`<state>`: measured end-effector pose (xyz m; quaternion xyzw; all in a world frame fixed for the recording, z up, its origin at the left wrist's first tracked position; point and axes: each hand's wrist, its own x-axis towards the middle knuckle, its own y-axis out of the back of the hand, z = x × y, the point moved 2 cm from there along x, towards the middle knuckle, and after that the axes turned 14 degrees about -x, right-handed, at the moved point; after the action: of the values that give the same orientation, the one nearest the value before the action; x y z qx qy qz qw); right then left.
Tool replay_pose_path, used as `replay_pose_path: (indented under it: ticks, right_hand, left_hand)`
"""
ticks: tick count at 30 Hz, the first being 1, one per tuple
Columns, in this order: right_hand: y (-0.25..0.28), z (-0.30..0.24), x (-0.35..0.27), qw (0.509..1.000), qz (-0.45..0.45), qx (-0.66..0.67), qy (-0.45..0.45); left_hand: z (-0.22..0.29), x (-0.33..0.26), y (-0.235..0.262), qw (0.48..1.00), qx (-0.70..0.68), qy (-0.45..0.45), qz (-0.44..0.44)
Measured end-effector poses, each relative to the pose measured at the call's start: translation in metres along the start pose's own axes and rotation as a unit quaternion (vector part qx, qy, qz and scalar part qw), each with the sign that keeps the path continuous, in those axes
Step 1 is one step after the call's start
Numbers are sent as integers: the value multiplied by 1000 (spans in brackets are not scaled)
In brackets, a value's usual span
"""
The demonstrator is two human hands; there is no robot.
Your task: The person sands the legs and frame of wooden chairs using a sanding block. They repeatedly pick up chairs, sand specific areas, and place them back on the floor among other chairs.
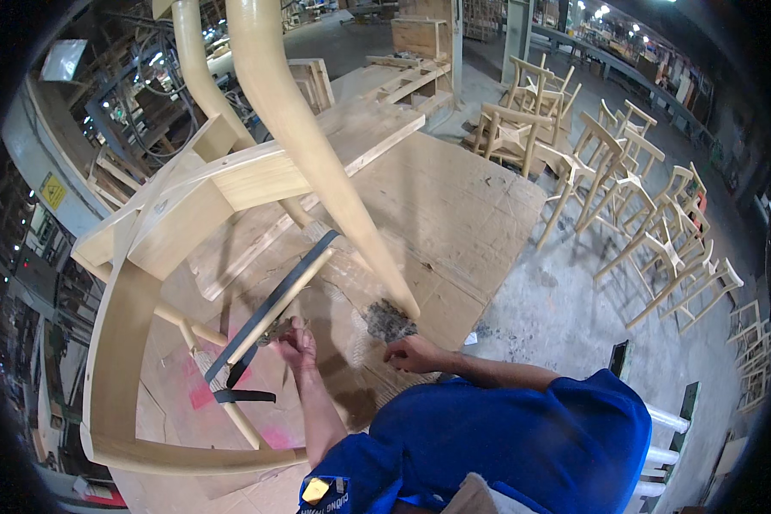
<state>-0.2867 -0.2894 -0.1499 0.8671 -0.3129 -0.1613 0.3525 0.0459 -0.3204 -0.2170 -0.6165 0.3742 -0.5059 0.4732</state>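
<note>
A large pale wooden chair frame (116,360) lies tipped over on the cardboard-covered work surface, its thick legs rising toward the far side. A dark grey strap (274,300) runs taut along a thin wooden rail (293,295), with corrugated pads where it bends. My left hand (297,344) is closed beside the strap on a small metal piece (272,332) that looks like its buckle; the fingers partly hide it. To the right, my right hand (413,353) has its fingers curled near the tip of a leg (403,300). What it holds, if anything, is hidden.
Cardboard (463,206) covers the work surface, with a blackened patch (390,322) near the leg tip. A wooden board (368,137) lies at the far side. Several unfinished chairs (630,171) stand on the concrete floor at right. A grey machine cabinet (47,163) stands at left.
</note>
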Motion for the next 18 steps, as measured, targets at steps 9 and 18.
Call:
replay_pose_path:
  ticks: [9,18]
  right_hand:
    - [-11,14,6,996,54,-5,69]
    - [57,-125,125,907,288,-204,229]
  left_hand:
    - [-5,-57,-48,929,129,-120,325]
    - [-55,-68,-79,817,350,-362,282]
